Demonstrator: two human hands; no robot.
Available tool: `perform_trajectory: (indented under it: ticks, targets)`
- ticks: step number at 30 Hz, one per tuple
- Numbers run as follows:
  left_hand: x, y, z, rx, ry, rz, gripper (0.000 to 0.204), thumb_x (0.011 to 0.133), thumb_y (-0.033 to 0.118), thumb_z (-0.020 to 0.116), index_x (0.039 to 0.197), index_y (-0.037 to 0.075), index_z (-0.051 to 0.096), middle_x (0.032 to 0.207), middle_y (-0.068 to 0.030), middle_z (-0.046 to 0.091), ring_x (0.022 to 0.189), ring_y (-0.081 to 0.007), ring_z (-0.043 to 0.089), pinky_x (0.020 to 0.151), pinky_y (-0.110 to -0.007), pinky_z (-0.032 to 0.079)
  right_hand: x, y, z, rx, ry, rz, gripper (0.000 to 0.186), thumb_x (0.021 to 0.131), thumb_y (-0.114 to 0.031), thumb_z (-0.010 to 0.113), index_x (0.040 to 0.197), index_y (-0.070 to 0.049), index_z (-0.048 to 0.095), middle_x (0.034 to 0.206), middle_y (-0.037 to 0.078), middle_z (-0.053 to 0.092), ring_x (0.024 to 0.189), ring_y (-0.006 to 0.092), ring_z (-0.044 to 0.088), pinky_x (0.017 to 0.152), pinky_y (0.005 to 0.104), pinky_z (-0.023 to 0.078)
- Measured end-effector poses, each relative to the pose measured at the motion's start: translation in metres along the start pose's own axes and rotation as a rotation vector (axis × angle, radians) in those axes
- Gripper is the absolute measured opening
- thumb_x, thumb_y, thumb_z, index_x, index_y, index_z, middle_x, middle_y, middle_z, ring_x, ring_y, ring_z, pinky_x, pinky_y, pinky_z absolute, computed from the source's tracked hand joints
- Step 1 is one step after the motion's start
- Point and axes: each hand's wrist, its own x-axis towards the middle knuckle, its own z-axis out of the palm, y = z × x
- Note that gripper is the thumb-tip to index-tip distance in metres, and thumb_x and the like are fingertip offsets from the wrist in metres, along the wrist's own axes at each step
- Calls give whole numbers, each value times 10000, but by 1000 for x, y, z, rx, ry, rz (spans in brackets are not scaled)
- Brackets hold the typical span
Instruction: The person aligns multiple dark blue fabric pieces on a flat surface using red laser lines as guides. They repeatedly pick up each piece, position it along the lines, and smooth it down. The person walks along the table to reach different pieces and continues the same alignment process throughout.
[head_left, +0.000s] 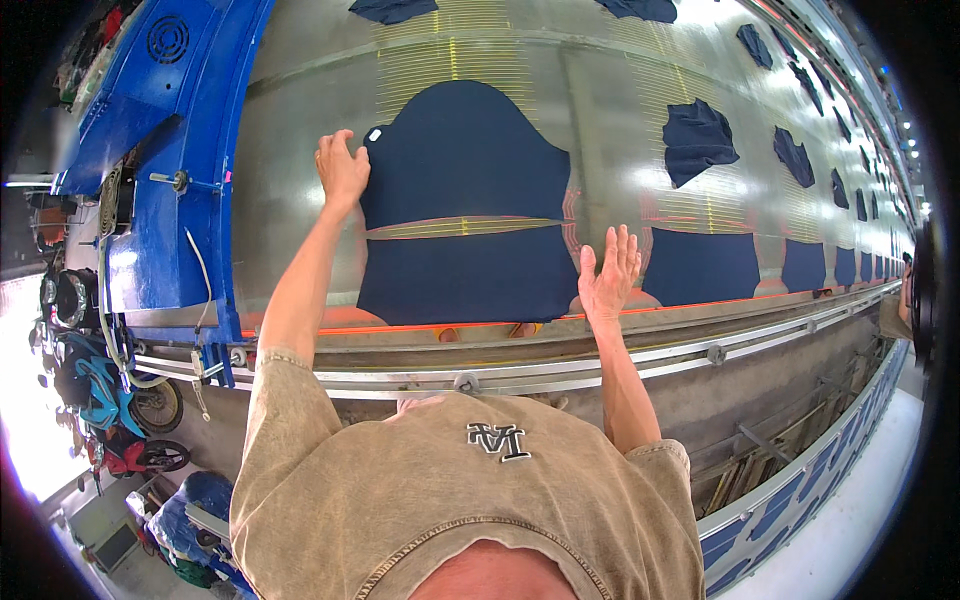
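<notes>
A curved-top navy fabric panel lies flat before me, with a small white tag at its upper left corner. Just below it, across a narrow gap, is a second navy panel with a nearly straight upper edge. My left hand is beside the left edge of the curved panel, close to the tag. Its fingers are bent and apart, and I see nothing held in them. To the right of the lower panel, my right hand is open with its fingers extended, apparently above the table surface.
The long glossy table carries yellow and red guide lines. More navy pieces lie rightward, including a crumpled piece and a flat panel. A metal rail follows the near edge. Blue machinery stands left, with motorcycles beyond.
</notes>
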Motion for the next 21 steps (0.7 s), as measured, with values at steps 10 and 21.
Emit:
perform_trajectory:
  ticks: [10,21]
  targets:
    - [-150,160,13,199,-546,511,752,1028,533,399,1586,59,232,1668,-150,152,1539,-371,115,1229,-564,107,-1,4,-3,23,-24,-12,674,1007,-497,485,1435,23,486,1549,213,401,1468,414,292,1198,558,192]
    - [-183,206,12,298,-583,423,773,1019,574,394,1579,58,259,1666,-136,175,1542,-340,129,1229,-569,95,-3,7,-4,78,-148,7,723,1027,-510,428,1491,43,387,1616,215,263,1519,404,150,1222,553,105]
